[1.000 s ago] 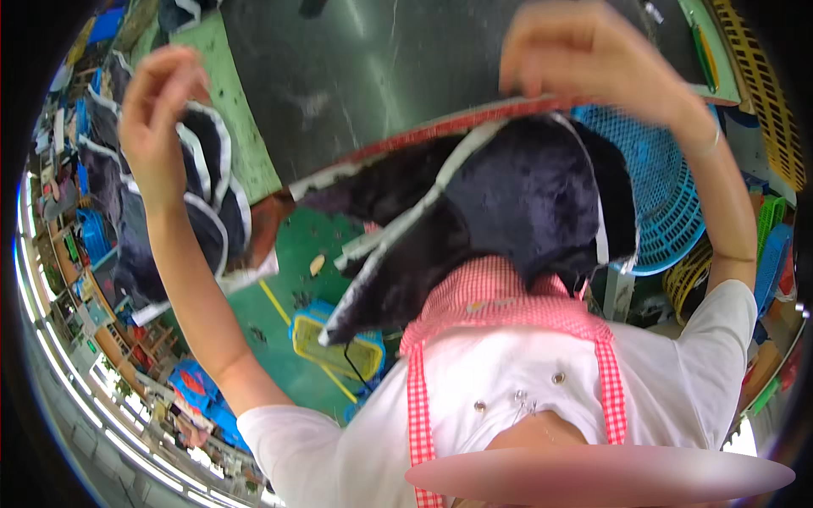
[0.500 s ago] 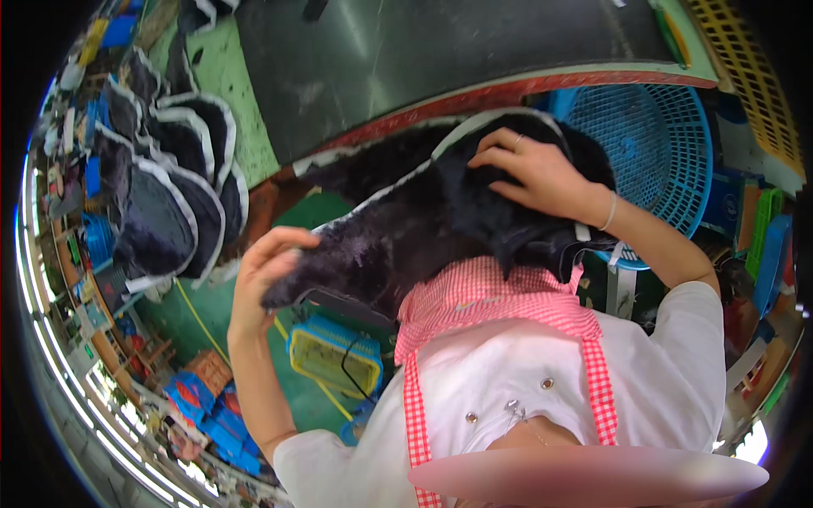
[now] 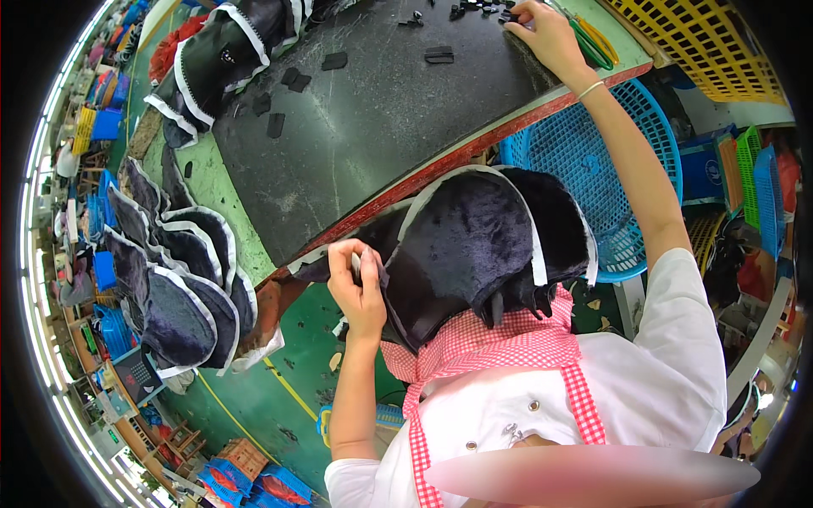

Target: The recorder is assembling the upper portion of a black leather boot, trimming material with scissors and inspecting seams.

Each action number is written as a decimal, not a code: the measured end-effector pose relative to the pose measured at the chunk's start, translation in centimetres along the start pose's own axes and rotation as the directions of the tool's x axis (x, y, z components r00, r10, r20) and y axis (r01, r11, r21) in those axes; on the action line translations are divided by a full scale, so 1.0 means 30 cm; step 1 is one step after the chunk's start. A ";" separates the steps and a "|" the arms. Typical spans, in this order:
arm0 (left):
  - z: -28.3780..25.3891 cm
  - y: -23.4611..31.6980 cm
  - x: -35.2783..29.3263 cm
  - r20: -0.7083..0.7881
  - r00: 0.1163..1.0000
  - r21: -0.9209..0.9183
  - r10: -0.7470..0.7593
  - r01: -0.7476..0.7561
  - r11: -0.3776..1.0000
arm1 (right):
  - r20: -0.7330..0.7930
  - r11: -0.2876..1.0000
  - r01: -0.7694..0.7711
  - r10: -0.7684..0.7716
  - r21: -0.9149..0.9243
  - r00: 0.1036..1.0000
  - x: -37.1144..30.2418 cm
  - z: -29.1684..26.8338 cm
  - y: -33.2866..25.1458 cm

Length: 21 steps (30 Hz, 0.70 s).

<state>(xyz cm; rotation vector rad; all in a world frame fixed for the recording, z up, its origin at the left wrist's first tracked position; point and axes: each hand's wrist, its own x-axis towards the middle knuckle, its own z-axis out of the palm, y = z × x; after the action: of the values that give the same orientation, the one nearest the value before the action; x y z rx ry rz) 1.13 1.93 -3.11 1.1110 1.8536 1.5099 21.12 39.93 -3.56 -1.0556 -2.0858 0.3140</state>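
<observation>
A black furry piece with white edging tape (image 3: pixel 466 237) lies across my lap, over the pink checked apron (image 3: pixel 500 339). My left hand (image 3: pixel 357 288) is closed with its fingers pinched at the left edge of this piece. Far off to the right, my right hand (image 3: pixel 549 42) reaches over the dark tabletop (image 3: pixel 364 127). Its thumb and fingers come together on a small black piece (image 3: pixel 508 16), partly hidden by the fingertips. Several more small black pieces (image 3: pixel 476 8) lie just left of those fingers.
Black furry pieces with white edging (image 3: pixel 182 309) hang in a stack at the left, and more black pieces (image 3: pixel 222 59) lie at the table's far left. A blue mesh basket (image 3: pixel 584 152) stands below the table's right end. Scissors with green handles (image 3: pixel 593 42) lie near my right wrist.
My right hand has left the furry piece and reached up to the small pieces on the tabletop. My left hand has moved right and toward the table. More of the tabletop shows.
</observation>
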 end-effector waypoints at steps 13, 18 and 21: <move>-0.285 0.042 -0.202 -0.243 0.957 0.426 -0.157 0.251 0.869 | 0.198 0.993 -0.045 0.022 0.112 0.980 0.027 -0.041 -0.095; -0.221 0.054 -0.210 -0.030 0.924 -0.199 -0.381 0.368 0.908 | 0.607 0.460 -0.523 -0.045 0.717 0.793 -0.166 -0.033 -0.228; -0.135 0.105 -0.118 0.211 0.866 -0.175 -0.453 0.490 0.854 | 0.760 0.342 -0.695 -0.101 0.633 0.642 -0.291 -0.088 -0.374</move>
<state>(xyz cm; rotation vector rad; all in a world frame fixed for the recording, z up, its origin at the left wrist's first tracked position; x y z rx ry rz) 0.71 -3.07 0.55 0.5894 1.6386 1.2552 19.69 25.86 -0.54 -0.6181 -1.6694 2.1549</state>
